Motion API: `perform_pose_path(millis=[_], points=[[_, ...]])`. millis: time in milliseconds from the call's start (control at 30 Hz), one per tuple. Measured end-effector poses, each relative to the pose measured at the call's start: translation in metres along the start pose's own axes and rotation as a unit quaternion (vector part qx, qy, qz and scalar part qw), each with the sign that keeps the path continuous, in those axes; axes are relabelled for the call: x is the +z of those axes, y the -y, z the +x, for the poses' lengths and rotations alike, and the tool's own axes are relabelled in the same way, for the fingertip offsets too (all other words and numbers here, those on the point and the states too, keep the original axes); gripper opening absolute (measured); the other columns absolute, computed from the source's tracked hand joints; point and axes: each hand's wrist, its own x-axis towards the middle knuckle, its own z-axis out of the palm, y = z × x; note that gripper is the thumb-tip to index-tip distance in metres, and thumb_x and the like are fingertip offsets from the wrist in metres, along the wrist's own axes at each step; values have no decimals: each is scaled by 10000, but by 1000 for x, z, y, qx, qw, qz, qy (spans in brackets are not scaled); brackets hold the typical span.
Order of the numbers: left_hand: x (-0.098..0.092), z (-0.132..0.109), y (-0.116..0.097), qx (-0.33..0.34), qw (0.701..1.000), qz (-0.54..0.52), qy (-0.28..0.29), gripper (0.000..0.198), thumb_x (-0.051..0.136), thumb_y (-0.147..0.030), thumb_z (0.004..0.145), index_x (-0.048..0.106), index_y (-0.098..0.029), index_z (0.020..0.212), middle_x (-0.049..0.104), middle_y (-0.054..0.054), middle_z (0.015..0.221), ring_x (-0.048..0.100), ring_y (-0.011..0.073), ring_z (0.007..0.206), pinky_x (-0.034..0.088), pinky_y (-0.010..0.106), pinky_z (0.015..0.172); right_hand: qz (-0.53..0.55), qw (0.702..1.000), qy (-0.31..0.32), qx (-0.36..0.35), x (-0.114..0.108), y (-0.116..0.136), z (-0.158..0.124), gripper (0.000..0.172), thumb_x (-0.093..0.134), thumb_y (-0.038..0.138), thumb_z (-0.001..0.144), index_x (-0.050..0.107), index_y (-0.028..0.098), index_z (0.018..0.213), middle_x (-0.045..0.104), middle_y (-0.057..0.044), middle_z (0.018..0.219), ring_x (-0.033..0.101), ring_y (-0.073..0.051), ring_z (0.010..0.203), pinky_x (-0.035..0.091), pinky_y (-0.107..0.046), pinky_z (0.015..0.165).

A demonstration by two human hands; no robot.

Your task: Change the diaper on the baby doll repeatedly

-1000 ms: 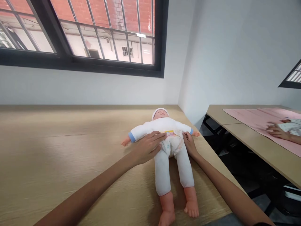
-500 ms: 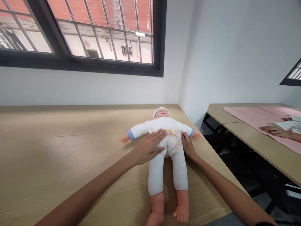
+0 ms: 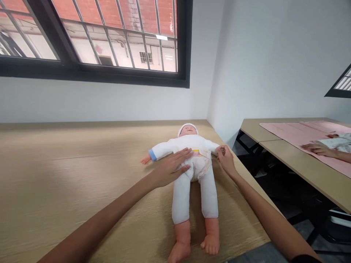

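A baby doll (image 3: 186, 143) in a white suit with blue cuffs and a white cap lies on its back on the wooden table (image 3: 82, 182), feet towards me. Around its hips is a white diaper (image 3: 201, 164) with a yellow and pink band at the waist. My left hand (image 3: 175, 164) rests flat on the diaper's left side, fingers stretched out. My right hand (image 3: 226, 159) is beside the doll's arm on the right, its thumb and fingers pinched together and covering the cuff there. What the pinch holds, if anything, is too small to make out.
A second table (image 3: 296, 153) stands to the right, past a gap, with a pink cloth (image 3: 290, 129) on it. Another person's hand (image 3: 318, 148) lies there by a white patterned item (image 3: 338, 143). A barred window (image 3: 123, 76) and white walls are behind.
My right hand has moved right and slightly up, from the diaper's side to the doll's cuff. My left hand stays flat on the diaper. The view has shifted slightly.
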Motion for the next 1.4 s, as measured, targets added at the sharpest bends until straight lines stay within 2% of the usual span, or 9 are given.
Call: perform_pose_path(millis=[133,233,333,433,533,600,900,1167,1400], points=[[-6,2,1,-58,990,-91,-91,435,361,-460,953,534,-227,1278,551,65,1359,502,225,1256,438,368,1037,-111,991,-62,-38,-29,-10,25,216,499,344,771,550,182,905,622,-72,849,555,-202,716,455,-342,713],[-16,4,7,-133,975,-89,-153,370,388,-465,921,605,-217,1089,658,55,1151,628,212,1015,506,345,898,-247,967,-21,-60,-40,-16,33,198,504,256,738,616,174,880,653,-116,948,581,-245,845,427,-371,792],[-33,0,28,-194,967,-6,-166,314,415,-401,870,587,-207,1049,656,62,1107,608,233,1010,486,362,882,-333,940,47,-56,-41,-19,32,228,504,211,750,651,198,923,684,-102,987,600,-273,925,390,-384,830],[-48,-11,62,-258,956,109,-92,369,494,-378,766,573,-177,1066,632,117,1136,557,306,1088,465,388,850,-369,924,75,-65,-38,-19,29,254,523,208,750,644,199,973,698,-94,916,613,-270,861,379,-368,797],[-55,-23,90,-344,932,111,29,377,537,-412,705,574,-188,1006,659,104,1053,621,290,933,462,341,729,-377,919,72,-91,-36,-18,26,268,535,195,741,625,187,993,689,-104,944,606,-265,868,372,-369,816],[-53,-27,100,-369,922,95,70,338,538,-421,685,566,-205,944,677,72,957,640,270,842,446,315,675,-373,919,72,-107,-35,-18,25,279,526,182,745,608,186,1012,677,-110,998,593,-272,937,361,-389,868],[-39,-26,111,-317,947,42,8,293,554,-436,689,528,-216,882,667,56,845,631,261,755,436,309,625,-309,928,108,-175,-28,-31,27,383,462,143,773,538,172,1147,635,-110,1120,559,-248,1064,390,-369,918],[-34,-22,90,-321,946,7,-39,396,570,-522,749,536,-207,987,653,-1,904,592,209,821,448,271,676,-220,949,104,-202,-22,-31,23,403,479,162,752,513,158,1153,586,-129,1172,540,-242,1112,439,-370,934],[-20,-17,89,-301,951,10,-68,504,570,-612,748,518,-198,1033,659,41,976,609,243,859,457,295,676,-216,948,116,-205,-19,-27,18,416,489,173,743,500,178,1158,557,-122,1178,535,-251,1122,439,-397,954]])
